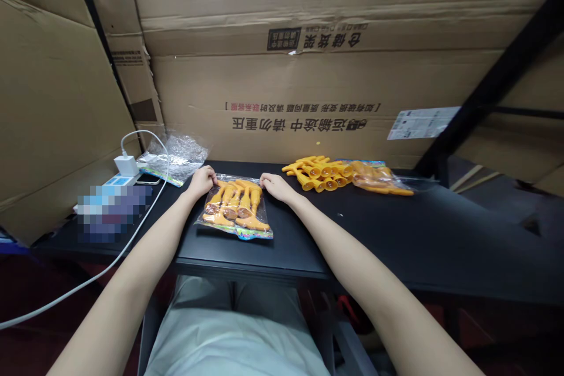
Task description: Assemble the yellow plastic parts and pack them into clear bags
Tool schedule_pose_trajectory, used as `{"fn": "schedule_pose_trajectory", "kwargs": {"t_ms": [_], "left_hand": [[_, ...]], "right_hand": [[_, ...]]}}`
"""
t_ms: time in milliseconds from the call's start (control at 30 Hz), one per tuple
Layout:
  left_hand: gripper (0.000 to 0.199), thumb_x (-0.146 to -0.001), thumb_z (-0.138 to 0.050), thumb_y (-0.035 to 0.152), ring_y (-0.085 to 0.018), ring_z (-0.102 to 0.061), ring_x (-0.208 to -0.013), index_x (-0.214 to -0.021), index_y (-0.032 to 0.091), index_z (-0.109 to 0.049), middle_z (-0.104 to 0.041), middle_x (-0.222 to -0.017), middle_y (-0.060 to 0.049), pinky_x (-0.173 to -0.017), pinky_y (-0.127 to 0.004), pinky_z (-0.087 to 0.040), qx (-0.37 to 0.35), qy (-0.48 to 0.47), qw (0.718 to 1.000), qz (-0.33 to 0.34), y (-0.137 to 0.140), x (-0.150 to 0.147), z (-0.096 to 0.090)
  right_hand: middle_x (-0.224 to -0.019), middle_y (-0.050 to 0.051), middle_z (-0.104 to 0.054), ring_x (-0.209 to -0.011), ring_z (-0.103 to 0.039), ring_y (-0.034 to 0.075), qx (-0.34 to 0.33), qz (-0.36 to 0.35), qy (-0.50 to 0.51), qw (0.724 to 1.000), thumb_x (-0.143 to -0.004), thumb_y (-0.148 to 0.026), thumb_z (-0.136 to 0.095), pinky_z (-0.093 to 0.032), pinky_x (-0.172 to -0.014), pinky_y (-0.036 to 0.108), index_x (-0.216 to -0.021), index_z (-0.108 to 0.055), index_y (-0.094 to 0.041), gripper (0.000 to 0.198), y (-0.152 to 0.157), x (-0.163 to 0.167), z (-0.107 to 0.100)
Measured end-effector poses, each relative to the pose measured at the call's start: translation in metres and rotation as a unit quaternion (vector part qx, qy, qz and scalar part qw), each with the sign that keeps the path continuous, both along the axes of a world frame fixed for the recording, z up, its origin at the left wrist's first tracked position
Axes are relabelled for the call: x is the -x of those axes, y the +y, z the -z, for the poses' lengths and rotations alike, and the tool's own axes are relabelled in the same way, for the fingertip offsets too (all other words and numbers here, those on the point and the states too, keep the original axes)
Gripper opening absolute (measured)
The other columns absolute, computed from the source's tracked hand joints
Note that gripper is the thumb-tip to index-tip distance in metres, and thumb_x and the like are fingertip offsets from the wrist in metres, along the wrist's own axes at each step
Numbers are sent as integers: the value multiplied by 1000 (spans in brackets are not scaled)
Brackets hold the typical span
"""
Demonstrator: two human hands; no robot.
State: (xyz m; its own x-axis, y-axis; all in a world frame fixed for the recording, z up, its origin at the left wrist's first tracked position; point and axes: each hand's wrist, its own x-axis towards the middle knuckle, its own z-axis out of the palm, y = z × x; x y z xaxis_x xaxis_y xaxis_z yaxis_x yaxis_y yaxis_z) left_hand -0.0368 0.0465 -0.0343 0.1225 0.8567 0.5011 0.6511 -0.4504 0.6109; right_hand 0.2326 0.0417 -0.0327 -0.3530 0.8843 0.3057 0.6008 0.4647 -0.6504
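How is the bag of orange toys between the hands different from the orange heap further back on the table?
The bag lies right in front of the person, with the left hand and the right hand at its top corners; the heap lies further back to the right, untouched. The bag's toys lie side by side inside clear plastic; many in the heap lie loose and jumbled, some beside them bagged. Both hold the same kind of orange toys on the black table.

Black table (396, 235); cardboard boxes (308, 70) stacked behind; dim light.

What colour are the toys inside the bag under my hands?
Orange toys in a clear bag, seen in the head view.
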Motion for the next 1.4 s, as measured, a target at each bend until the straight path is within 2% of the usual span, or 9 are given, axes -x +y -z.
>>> {"fn": "schedule_pose_trajectory", "kwargs": {"t_ms": [100, 200, 333, 533, 800, 967, 1133, 1233, 1400], "left_hand": [[24, -58, -45, 3, -15, -54, -70, -48, 19, -59, -58, -73, -3, -74, -27, -44, -28, 45, 999, 1, -3, -2, -3], [24, -61, -45, 4, -15, -54, -72, -51, 19, -60, -58, -77, -3, -73, -26, -44, -50, 62, 997, 14, -6, -5, -5], [26, -65, -43, 3, -15, -54, -75, -56, 19, -61, -57, -81, -3, -75, -25, -44, -76, 70, 994, 23, -10, -10, -7], [26, -69, -43, 2, -15, -55, -82, -60, 18, -60, -57, -90, -3, -79, -25, -42, -88, 42, 994, 49, -14, -20, -8], [25, -71, -42, 1, -15, -56, -94, -65, 18, -60, -58, -99, -4, -84, -23, -41, -102, 60, 988, 95, -28, -45, -15], [24, -72, -43, 1, -14, -56, -91, -64, 17, -59, -58, -96, -4, -81, -22, -43, -139, 58, 983, 108, -29, -52, -12], [27, -78, -39, 4, -10, -55, -76, -61, 17, -54, -56, -87, -2, -72, -21, -44, -184, 52, 977, 90, -23, -51, -6], [26, -79, -40, 4, -10, -54, -74, -62, 17, -55, -54, -90, -3, -71, -22, -45, -197, 64, 975, 77, -21, -48, -6], [23, -79, -41, 4, -13, -56, -87, -75, 17, -60, -51, -114, -7, -80, -28, -48, -209, 72, 974, 50, -17, -34, -10]], "right_hand": [[-60, -1, -54, -61, -47, 13, -15, 5, -16, 1000, -79, -22, -43, -32, -60, 24, -58, -48, -19, 22, -5, 0, -3], [-49, -3, -44, -54, -40, 12, -16, 14, -41, 999, -80, -41, -50, -28, -55, 25, -50, -44, -19, 39, -8, -1, -5], [-50, -3, -44, -52, -38, 10, -9, 8, -7, 1000, -67, -55, -65, -28, -51, 25, -48, -43, -19, 46, -4, -5, -4], [-59, -4, -53, -54, -47, 9, 123, -55, 145, 980, -42, -44, -84, -38, -51, 21, -68, -51, -19, 49, -8, -10, -14], [-50, -2, -53, -41, -41, 5, 266, -100, 141, 948, -67, -57, -68, -30, -39, 18, -59, -57, -16, 44, -25, -21, -37], [-68, 1, -66, -56, -57, 8, 301, -131, 194, 924, -60, -44, -79, -45, -51, 17, -73, -66, -14, 34, -26, -12, -29], [-84, 6, -72, -72, -67, 15, 426, -165, 224, 861, -60, -36, -82, -54, -67, 24, -89, -69, -12, 39, -34, 2, -27], [-87, 8, -73, -73, -69, 16, 438, -145, 255, 850, -64, -29, -80, -56, -72, 25, -89, -69, -11, 32, -36, 7, -28], [-84, 11, -73, -69, -69, 18, 388, -68, 339, 854, -69, -20, -75, -58, -70, 28, -88, -68, -9, 23, -30, 0, -30]]}}
